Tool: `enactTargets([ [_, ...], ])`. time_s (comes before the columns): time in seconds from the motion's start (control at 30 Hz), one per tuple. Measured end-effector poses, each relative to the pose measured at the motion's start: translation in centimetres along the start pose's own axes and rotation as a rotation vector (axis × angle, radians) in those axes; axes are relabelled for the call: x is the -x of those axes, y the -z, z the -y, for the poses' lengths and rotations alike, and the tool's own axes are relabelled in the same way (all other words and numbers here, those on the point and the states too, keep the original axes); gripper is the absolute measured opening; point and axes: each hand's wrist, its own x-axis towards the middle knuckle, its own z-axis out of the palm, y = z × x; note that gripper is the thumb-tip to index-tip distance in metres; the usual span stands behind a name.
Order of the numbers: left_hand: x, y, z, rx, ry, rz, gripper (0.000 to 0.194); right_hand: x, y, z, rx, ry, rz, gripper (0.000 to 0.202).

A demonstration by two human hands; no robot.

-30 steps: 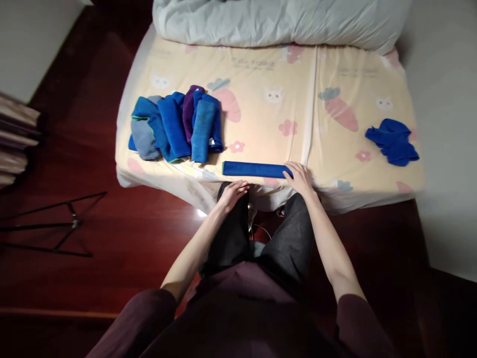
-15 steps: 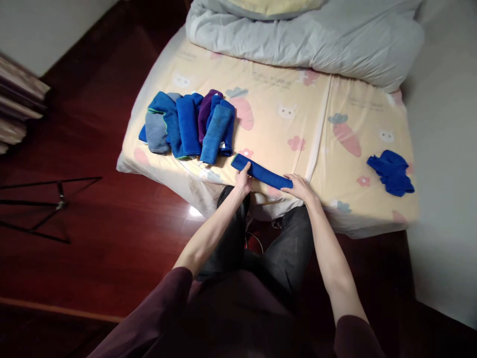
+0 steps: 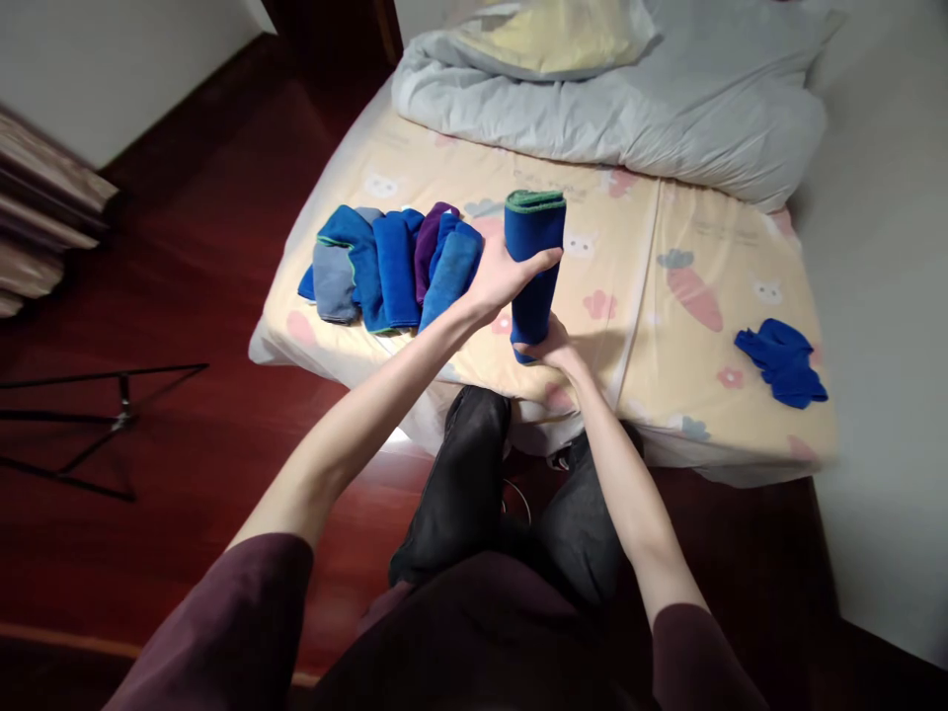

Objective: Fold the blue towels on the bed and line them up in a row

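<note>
Raised above the bed is a folded blue towel [image 3: 534, 229] with green edging at its top end, held upright between my hands. My left hand [image 3: 504, 272] grips its upper part, the thumb lying across the near face. Around the lower end my right hand [image 3: 552, 346] is closed. To the left on the bed lies a row of folded and rolled towels in blue, grey and purple; among them are a grey towel [image 3: 335, 286], a purple towel [image 3: 428, 252] and a lighter blue rolled towel [image 3: 451, 267]. A crumpled blue towel [image 3: 783, 363] lies at the far right.
A bed with a carrot-patterned sheet [image 3: 659, 336] fills the middle. Behind is a grey quilt [image 3: 592, 114] with a yellow item [image 3: 548, 39] on it. A black metal stand [image 3: 122, 420] is on the left floor, near curtains [image 3: 44, 207]. A wall [image 3: 889, 346] borders the right.
The blue towel was lying low and slanted near the bed's front edge; my hands have lifted it and turned it upright. My left hand is now above my right.
</note>
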Motion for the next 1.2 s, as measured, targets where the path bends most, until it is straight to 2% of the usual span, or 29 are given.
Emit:
enactTargets([
  [0.1, -1.8, 3.0, 1.5, -0.138, -0.034, -0.008, 0.043, -1.7, -2.9, 2.7, -0.239, 0.046, 0.010, 0.054],
  [0.17, -2.2, 5.0, 1.6, -0.196, -0.032, 0.011, 0.042, -2.6, -4.6, 4.6, -0.348, 0.085, -0.003, 0.054],
  [0.27, -2.1, 7.3, -0.3, -0.198, -0.038, 0.030, 0.041, -3.7, -6.7, 6.9, -0.427, 0.110, -0.010, 0.051],
  [0.37, -1.7, 8.5, -3.9, -0.170, -0.070, 0.021, 0.042, -4.4, -8.2, 8.5, -0.428, 0.096, 0.011, 0.043],
  [0.53, -0.8, 8.3, -10.2, -0.335, -0.090, 0.147, 0.044, -5.2, -10.0, 9.8, -0.421, 0.088, 0.033, 0.037],
  [0.63, -0.2, 7.9, -12.2, -0.370, -0.071, 0.221, 0.039, -5.5, -10.7, 9.7, -0.408, 0.055, 0.041, 0.039],
  [0.73, 0.2, 8.0, -12.5, -0.354, -0.039, 0.254, 0.039, -5.8, -11.3, 8.9, -0.402, 0.034, 0.055, 0.040],
  [0.87, 0.1, 8.6, -11.9, -0.375, -0.044, 0.254, 0.046, -6.2, -11.9, 8.1, -0.414, 0.035, 0.070, 0.040],
  [1.2, -0.2, 9.0, -11.4, -0.346, -0.059, 0.266, 0.048, -6.7, -12.1, 7.8, -0.440, 0.030, 0.065, 0.048],
])
